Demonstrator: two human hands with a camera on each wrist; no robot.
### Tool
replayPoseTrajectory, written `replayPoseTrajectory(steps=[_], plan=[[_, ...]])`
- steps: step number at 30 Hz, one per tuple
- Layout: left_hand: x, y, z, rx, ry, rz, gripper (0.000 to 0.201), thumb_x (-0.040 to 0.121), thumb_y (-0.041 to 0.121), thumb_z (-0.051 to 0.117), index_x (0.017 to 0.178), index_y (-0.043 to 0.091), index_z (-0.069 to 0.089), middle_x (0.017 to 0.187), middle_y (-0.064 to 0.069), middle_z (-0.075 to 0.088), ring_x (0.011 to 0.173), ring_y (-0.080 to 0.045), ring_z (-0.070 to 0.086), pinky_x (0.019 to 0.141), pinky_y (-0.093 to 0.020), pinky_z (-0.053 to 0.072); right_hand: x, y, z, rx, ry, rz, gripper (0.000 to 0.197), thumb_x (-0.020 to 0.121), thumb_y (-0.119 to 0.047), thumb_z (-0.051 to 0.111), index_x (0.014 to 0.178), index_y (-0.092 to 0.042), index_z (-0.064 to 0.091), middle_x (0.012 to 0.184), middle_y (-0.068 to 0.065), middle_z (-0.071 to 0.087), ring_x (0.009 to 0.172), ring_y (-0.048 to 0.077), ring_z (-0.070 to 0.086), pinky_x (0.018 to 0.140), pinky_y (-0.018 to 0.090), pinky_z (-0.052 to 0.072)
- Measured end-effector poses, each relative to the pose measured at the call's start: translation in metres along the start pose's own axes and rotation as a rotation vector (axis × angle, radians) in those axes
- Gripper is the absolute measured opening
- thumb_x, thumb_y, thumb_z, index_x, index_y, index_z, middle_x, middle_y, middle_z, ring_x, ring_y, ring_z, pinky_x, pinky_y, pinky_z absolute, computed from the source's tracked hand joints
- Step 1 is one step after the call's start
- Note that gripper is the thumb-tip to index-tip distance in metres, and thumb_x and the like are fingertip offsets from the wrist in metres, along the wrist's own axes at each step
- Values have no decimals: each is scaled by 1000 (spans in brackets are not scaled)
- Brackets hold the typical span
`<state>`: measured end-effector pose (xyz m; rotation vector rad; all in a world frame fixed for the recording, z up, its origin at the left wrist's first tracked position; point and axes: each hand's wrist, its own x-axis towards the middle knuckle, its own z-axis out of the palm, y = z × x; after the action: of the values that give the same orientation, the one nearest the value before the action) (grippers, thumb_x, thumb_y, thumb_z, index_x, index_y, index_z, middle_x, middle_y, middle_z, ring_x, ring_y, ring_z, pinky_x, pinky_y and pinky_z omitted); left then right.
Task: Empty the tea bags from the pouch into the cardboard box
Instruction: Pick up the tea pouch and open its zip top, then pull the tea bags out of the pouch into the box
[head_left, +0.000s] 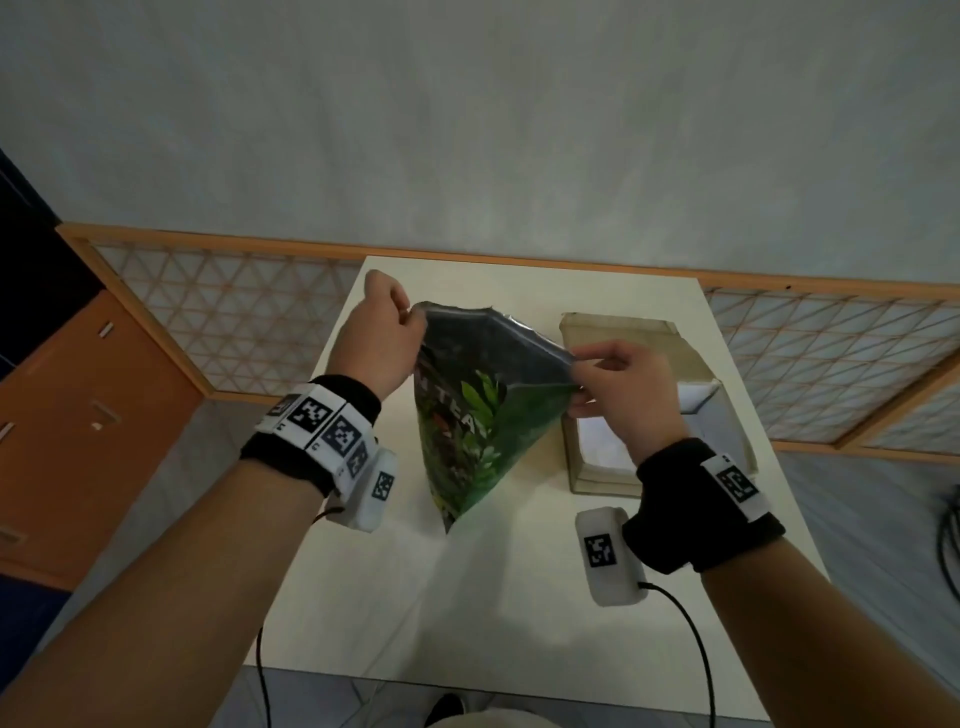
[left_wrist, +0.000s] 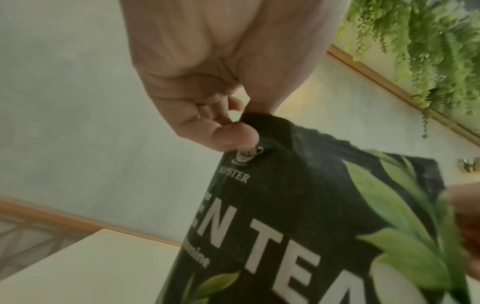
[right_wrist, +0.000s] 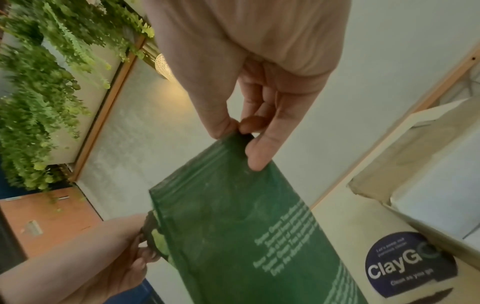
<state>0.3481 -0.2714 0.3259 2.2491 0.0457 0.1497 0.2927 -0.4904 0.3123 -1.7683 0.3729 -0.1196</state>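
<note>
A dark green tea pouch (head_left: 470, 421) with leaf print hangs above the white table (head_left: 509, 603), its mouth pulled open at the top. My left hand (head_left: 387, 332) pinches the left edge of the mouth between thumb and finger. My right hand (head_left: 610, 384) pinches the right edge. The wrist views show the same pinches: left hand (left_wrist: 233, 125) on the pouch (left_wrist: 298, 216), right hand (right_wrist: 244, 133) on the pouch's plain green back (right_wrist: 233, 226). An open cardboard box (head_left: 649, 415) sits on the table just right of the pouch, partly behind my right hand. No tea bags show.
The table backs onto a grey wall and a low lattice panel (head_left: 249, 312). An orange cabinet (head_left: 78, 415) stands at the left. Cables trail from both wrist units off the table's near edge. A round ClayGo sticker (right_wrist: 410, 265) lies on the table beside the box (right_wrist: 420, 164).
</note>
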Motion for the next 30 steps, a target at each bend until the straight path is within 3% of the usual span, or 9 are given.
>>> replayPoseTrajectory(steps=[3,8,13,16,18,22,26,28,30], plan=[[-14,11,9,-26,-106,-2,22,96,20,57,100,19,36,79,-5,56,75,-34,67,73,-57,59,-7,-1,13,-5,-121,1,20,84,-6,64,103,-9,60,82,18,66,54,21,65,52,31,60],[-27,19,25,15,-309,4,47,84,8,69,106,17,28,82,-4,53,71,-21,58,74,-53,59,-8,-1,25,-14,-158,-19,29,83,0,63,106,-11,50,63,5,57,43,13,58,44,28,55],[-8,7,11,24,-39,-26,40,82,-8,59,105,16,38,76,-1,51,69,-20,55,70,-53,60,-5,10,13,-31,-58,33,32,84,-5,62,110,-16,46,81,8,59,58,17,57,48,26,51],[-6,10,12,58,-4,1,37,85,-5,59,111,16,43,76,2,50,71,-22,56,68,-42,57,-6,11,18,-57,-83,7,53,80,-3,67,121,-20,39,89,3,51,77,18,58,62,30,55],[-10,14,16,24,-24,3,41,85,2,65,119,18,47,81,3,53,78,-22,61,76,-43,59,-5,6,22,-65,-128,-22,71,78,1,68,134,-23,31,91,-1,48,83,18,59,69,34,58],[-25,18,21,106,-174,17,59,81,18,76,129,26,45,109,5,59,93,-18,62,82,-37,52,1,-5,24,-64,-177,-4,75,84,-7,66,141,-28,23,90,13,60,63,23,62,52,32,56],[-40,17,30,149,-208,130,57,83,5,71,127,32,47,112,8,64,93,-15,63,77,-33,54,12,-1,20,-120,-107,0,71,88,-17,64,143,-31,21,89,14,62,52,19,58,41,24,51],[-42,16,31,163,-152,194,49,86,6,68,122,35,51,107,12,65,91,-13,63,72,-29,51,17,6,13,-147,-69,-19,74,87,-11,62,145,-31,21,89,11,59,59,19,60,39,23,50],[-43,15,29,171,-86,234,44,88,4,66,116,36,55,104,14,65,90,-11,62,66,-22,45,19,15,2,-179,-68,-44,79,82,-6,64,143,-36,23,112,13,53,83,25,63,45,20,51]])
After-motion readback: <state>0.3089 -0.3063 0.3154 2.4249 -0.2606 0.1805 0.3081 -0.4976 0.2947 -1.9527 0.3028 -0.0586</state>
